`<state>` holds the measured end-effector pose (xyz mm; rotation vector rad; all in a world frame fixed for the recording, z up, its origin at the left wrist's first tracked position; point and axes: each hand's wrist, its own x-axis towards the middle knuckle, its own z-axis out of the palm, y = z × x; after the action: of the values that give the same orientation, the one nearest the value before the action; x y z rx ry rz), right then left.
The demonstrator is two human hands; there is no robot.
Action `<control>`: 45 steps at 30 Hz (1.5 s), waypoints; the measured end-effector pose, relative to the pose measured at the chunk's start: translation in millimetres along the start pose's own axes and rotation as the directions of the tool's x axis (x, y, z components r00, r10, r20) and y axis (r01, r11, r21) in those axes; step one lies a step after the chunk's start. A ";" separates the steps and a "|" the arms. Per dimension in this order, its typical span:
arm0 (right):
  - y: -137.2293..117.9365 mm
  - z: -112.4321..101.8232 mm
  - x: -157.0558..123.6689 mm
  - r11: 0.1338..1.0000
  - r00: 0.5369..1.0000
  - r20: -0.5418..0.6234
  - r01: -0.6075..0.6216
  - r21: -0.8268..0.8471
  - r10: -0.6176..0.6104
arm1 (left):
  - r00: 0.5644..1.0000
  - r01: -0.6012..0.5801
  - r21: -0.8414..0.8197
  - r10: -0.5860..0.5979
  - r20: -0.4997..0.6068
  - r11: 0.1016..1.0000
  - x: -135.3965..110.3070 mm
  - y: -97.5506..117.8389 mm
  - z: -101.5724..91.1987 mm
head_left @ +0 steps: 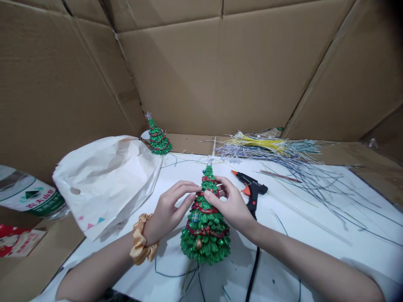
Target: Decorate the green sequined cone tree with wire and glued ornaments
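Note:
A green model Christmas tree (208, 216) with red garlands, small ornaments and a pale star on top is in front of me, and thin wires trail from beneath it. My right hand (231, 201) grips its upper part, thumb on the front and fingers around the right side. On the left side, my left hand (176, 205) has thumb and fingertips brought close together against the branches at the same height. Whether those fingertips pinch something small is hidden. A black and orange glue gun (252, 188) lies just beyond my right hand.
A second small tree (159, 138) stands at the back left beside a white bag (110, 180). Bundled wires (267, 144) spread over the right side. A clear glue stick (315, 220) lies there. Left are a large bottle (34, 197) and a red-white packet (19, 241). Cardboard walls (204, 75) enclose the white tabletop (277, 272).

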<state>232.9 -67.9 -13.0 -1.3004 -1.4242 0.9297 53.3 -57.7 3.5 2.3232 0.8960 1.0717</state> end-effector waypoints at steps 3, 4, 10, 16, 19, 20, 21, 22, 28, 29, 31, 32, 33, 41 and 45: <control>-2.1 -0.4 4.1 0.998 0.996 0.069 -0.064 0.019 0.063 | 0.999 0.030 -0.026 -0.031 -0.021 0.999 1.4 -7.3 3.5; -2.0 -0.6 5.8 0.996 0.992 0.104 -0.077 0.040 0.073 | 0.998 0.053 -0.060 -0.054 -0.022 0.997 2.3 -10.8 5.2; 6.5 0.4 18.3 0.989 0.972 0.224 -0.092 0.114 0.065 | 0.972 0.232 -0.312 -0.229 0.046 0.921 11.9 -35.6 12.5; 19.8 8.4 26.1 0.965 0.950 0.271 -0.205 0.161 0.157 | 0.894 0.445 -0.507 -0.339 0.291 0.738 17.6 -43.5 13.7; 24.0 12.9 26.2 0.965 0.943 0.278 -0.228 0.131 0.185 | 0.870 0.493 -0.597 -0.357 0.340 0.633 15.7 -44.1 18.2; 24.3 13.1 26.5 0.970 0.943 0.276 -0.221 0.098 0.186 | 0.860 0.509 -0.627 -0.373 0.348 0.590 14.6 -44.8 20.1; 23.5 11.8 27.2 0.979 0.946 0.273 -0.199 0.053 0.177 | 0.848 0.526 -0.652 -0.392 0.356 0.546 13.4 -45.7 21.9; 21.5 8.4 28.8 0.987 0.952 0.266 -0.159 -0.003 0.154 | 0.837 0.541 -0.668 -0.408 0.365 0.512 12.2 -46.8 23.3; -0.9 -71.4 51.8 0.783 0.985 0.158 0.152 -0.603 -0.069 | 0.797 0.575 -0.673 -0.504 0.333 0.465 4.8 -51.4 22.8; -0.6 -91.3 55.9 0.665 0.993 0.108 0.117 -0.738 -0.055 | 0.792 0.578 -0.668 -0.518 0.322 0.468 3.8 -51.9 22.0; 7.6 -128.1 62.9 0.470 0.998 -0.022 -0.045 -0.881 0.056 | 0.792 0.576 -0.652 -0.534 0.297 0.493 2.6 -52.8 20.8; 14.9 -143.4 65.5 0.433 0.994 -0.060 -0.096 -0.896 0.095 | 0.796 0.572 -0.639 -0.534 0.284 0.513 2.4 -53.2 20.4; 23.6 -155.8 67.5 0.395 0.986 -0.097 -0.142 -0.908 0.133 | 0.801 0.568 -0.623 -0.534 0.270 0.537 2.5 -53.5 20.0; 72.6 -181.5 70.8 0.242 0.952 -0.149 -0.216 -0.946 0.268 | 0.892 0.446 -0.355 -0.441 0.100 0.821 2.4 -44.4 12.4; 84.3 -188.8 76.2 0.251 0.944 -0.120 -0.201 -0.947 0.306 | 0.920 0.389 -0.314 -0.385 0.074 0.866 -0.6 -37.6 10.1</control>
<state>439.1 6.7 -34.8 -2.4900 -1.9818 0.1813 46.8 -32.9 -25.8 1.7803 1.0406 0.9494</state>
